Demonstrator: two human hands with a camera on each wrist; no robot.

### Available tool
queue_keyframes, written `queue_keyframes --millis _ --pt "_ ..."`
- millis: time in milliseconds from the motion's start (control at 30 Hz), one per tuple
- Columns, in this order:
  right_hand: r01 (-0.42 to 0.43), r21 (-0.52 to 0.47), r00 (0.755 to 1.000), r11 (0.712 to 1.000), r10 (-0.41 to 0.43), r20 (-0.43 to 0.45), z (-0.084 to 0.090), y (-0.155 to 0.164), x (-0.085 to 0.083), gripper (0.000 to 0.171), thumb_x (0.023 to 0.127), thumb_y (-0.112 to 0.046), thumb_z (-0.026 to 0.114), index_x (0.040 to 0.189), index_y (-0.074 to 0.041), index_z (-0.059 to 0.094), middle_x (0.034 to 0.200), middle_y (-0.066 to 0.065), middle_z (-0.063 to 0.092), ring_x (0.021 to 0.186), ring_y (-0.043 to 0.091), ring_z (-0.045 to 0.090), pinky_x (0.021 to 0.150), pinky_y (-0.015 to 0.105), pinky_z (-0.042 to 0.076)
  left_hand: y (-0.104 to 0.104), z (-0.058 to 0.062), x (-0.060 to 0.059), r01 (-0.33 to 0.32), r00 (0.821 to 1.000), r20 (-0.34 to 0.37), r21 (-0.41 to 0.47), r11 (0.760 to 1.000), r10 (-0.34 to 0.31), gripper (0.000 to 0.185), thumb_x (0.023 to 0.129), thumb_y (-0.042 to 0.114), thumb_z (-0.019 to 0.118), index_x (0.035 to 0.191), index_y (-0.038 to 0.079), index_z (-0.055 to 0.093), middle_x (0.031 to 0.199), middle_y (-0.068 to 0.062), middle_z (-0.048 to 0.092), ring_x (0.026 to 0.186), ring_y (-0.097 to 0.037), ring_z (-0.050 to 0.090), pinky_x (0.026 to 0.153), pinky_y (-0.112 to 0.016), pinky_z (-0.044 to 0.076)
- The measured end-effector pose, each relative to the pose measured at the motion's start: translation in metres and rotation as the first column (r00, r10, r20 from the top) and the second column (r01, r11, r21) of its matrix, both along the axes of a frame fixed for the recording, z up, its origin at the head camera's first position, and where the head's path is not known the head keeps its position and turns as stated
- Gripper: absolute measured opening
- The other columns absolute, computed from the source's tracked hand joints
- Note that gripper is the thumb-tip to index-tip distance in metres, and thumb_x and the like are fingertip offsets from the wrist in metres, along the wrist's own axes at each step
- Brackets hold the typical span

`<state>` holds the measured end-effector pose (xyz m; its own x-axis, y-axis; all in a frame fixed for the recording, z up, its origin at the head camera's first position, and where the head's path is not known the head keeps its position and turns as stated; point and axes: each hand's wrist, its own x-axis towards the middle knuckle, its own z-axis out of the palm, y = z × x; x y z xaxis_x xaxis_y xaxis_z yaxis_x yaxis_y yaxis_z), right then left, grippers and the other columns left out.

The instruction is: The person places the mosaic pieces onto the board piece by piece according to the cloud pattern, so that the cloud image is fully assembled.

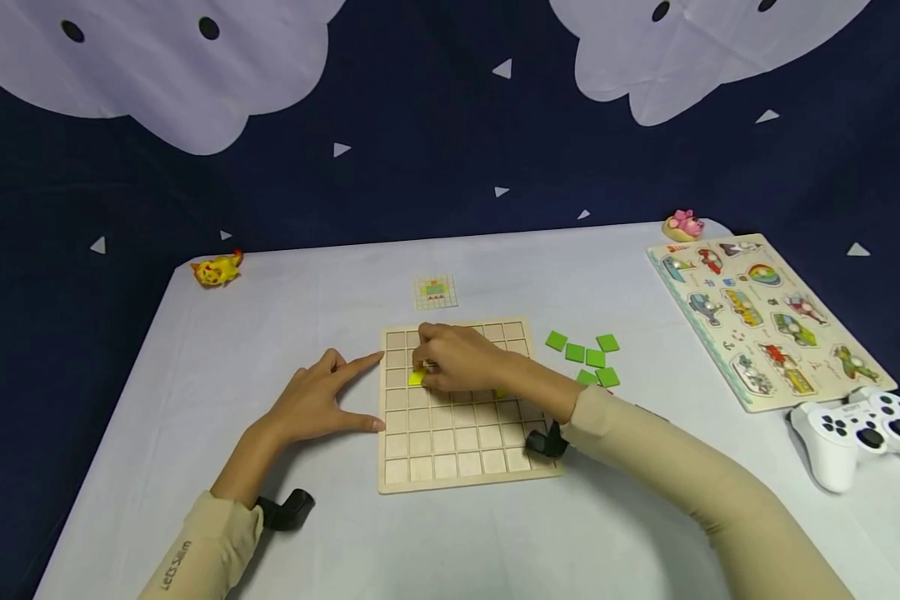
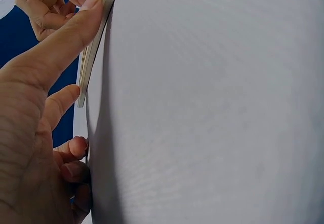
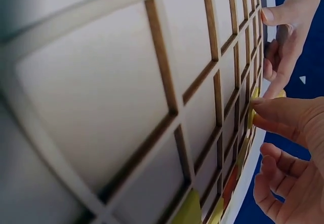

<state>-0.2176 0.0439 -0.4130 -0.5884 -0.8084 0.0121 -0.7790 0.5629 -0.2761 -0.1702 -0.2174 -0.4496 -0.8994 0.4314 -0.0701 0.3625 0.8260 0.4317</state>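
LH (image 1: 315,398) open, thumb & index straight and spread, tips touching L edge of wooden grid board (image 1: 420,471); other fingers loosely bent. RH (image 1: 457,358) reaches over same board, thumb & index pinching a yellow tile (image 3: 250,116) at grid level. Loose green tiles (image 1: 574,353) lie just beyond R wrist, pattern card (image 1: 435,292) just past RH. Puzzle board (image 1: 768,329) well R of RH; white controller (image 1: 858,433) R of R forearm, markings too small to read. L sleeve (image 1: 206,542) lettering reads approx. "Letsslim".
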Motion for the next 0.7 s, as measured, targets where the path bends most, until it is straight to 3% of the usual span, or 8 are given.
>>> queue_keyframes --millis 200,400,700 --pt "-0.008 -0.014 1.0 1.0 0.008 -0.021 0.009 0.009 0.002 0.025 0.09 -0.027 0.074 0.109 -0.011 0.076 0.096 0.002 0.057 0.079 0.011 0.052 0.074 0.027 0.047 0.001 0.0 0.0 0.001 1.0 -0.005 -0.003 1.0 -0.001 0.098 0.066 0.073 0.077 0.15 0.032 0.045 0.094 -0.002 0.043 0.069 -0.016 0.039 0.068 -0.033 0.029" --pt "0.011 -0.093 0.998 0.996 -0.017 -0.065 0.023 0.04 0.007 0.02 0.09 -0.018 0.074 0.107 -0.008 0.076 0.098 0.004 0.06 0.077 0.013 0.053 0.072 0.028 0.048 0.003 -0.001 0.0 -0.001 1.0 -0.013 -0.008 1.0 0.001 0.099 0.065 0.073 0.077 0.149 0.031 0.046 0.094 -0.002 0.044 0.069 -0.016 0.038 0.067 -0.032 0.028" --pt "0.153 -0.06 0.981 0.986 -0.159 -0.115 0.027 0.105 0.025 0.015 0.085 -0.019 0.079 0.094 -0.008 0.078 0.095 0.004 0.059 0.077 0.014 0.053 0.071 0.032 0.048 0.003 -0.003 -0.001 -0.018 1.0 0.006 -0.025 1.0 0.018 0.101 0.064 0.075 0.075 0.15 0.033 0.044 0.096 -0.002 0.044 0.071 -0.017 0.039 0.071 -0.033 0.029"
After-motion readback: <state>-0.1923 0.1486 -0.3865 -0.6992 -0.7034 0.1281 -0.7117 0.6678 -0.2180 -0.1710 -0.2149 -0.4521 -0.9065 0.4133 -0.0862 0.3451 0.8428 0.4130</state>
